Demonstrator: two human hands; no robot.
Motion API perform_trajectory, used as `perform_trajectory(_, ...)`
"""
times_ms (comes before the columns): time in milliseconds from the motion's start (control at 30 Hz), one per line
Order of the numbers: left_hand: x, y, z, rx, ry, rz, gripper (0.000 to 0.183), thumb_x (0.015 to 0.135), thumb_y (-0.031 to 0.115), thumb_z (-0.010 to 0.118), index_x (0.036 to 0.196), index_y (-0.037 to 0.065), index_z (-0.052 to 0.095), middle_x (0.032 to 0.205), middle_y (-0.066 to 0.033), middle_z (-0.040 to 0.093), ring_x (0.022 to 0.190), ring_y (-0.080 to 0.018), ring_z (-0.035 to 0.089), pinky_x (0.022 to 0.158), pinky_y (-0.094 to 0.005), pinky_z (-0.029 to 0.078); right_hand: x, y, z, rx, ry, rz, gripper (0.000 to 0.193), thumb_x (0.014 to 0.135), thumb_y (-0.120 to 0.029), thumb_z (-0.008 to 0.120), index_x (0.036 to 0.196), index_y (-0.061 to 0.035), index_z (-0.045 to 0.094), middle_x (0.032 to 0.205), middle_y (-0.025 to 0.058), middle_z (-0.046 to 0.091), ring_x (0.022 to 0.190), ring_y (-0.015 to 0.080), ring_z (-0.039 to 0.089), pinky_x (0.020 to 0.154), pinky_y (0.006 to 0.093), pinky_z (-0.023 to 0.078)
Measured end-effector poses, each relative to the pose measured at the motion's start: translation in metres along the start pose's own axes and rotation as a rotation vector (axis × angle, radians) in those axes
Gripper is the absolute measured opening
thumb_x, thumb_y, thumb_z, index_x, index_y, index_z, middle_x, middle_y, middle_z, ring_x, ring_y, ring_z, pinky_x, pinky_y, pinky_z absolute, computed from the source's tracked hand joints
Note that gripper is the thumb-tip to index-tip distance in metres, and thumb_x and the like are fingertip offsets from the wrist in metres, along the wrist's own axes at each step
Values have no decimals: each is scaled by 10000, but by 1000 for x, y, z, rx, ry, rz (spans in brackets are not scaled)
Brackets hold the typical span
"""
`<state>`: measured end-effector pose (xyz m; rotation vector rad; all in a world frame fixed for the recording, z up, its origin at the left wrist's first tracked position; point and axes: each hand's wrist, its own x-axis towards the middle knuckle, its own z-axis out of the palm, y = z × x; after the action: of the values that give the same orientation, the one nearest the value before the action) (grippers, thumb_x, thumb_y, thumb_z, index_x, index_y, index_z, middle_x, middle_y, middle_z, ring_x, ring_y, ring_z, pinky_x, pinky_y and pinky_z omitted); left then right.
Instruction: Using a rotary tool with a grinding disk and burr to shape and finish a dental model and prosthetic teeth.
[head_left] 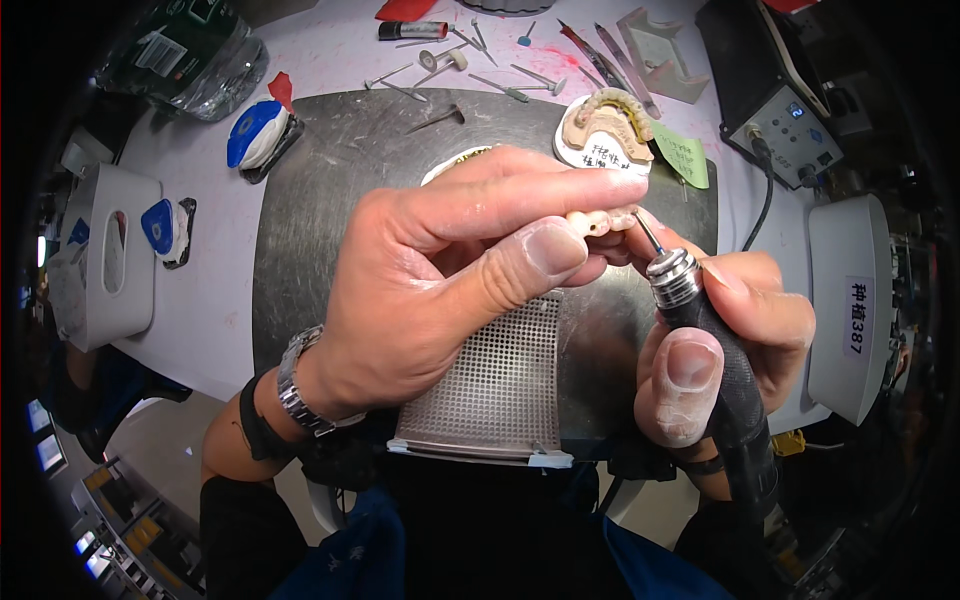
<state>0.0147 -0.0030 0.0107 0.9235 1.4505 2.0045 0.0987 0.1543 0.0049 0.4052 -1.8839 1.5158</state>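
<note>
My left hand point(440, 250) pinches a tooth-coloured dental bridge point(600, 222) between thumb and fingers; a small dark hole shows in one of its teeth. In my right hand point(740, 330) is a black dental handpiece point(715, 340) with a silver collar, gripped like a pen. Its thin bur points up and left, with the tip at the bridge's right end; whether it touches, I cannot tell. Behind the hands stands a plaster dental model point(588, 128) with a row of teeth on a white base. A second white model, partly hidden by my left hand, shows behind the knuckles.
Below my hands is a perforated metal grille point(490, 380) on a steel plate point(310, 220). Loose burs and polishing wheels point(440, 60) lie at the back. A control box point(785, 130) stands back right, grey bins point(850, 300) at both sides, a plastic bottle point(190, 60) back left, blue-and-white moulds point(260, 135) left.
</note>
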Motion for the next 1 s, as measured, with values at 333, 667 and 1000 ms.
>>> perform_trajectory(333,-1,-3,-3,61,-11,34,353,896,140,522,1173,-77,501,1180,-166,478,1006,-183,559,857,-242,489,0,-4,-1,-9,-38,12,275,861,-168,565,1050,-17,435,871,178,546,931,288,604,846,367,483)
perform_trajectory(667,-1,-1,-1,-32,-4,-8,351,894,128,523,1177,-78,496,1186,-159,474,1005,-177,559,864,-247,487,0,0,-1,38,-35,-23,246,859,-137,555,1036,-7,446,870,169,535,924,296,607,855,387,488)
perform_trajectory(1000,-2,-4,-2,8,9,-8,349,877,92,542,1181,-74,495,1193,-159,472,1020,-182,554,880,-257,484,0,-3,1,18,-8,6,273,851,-162,580,1031,-14,438,841,165,528,892,304,616,832,407,510)
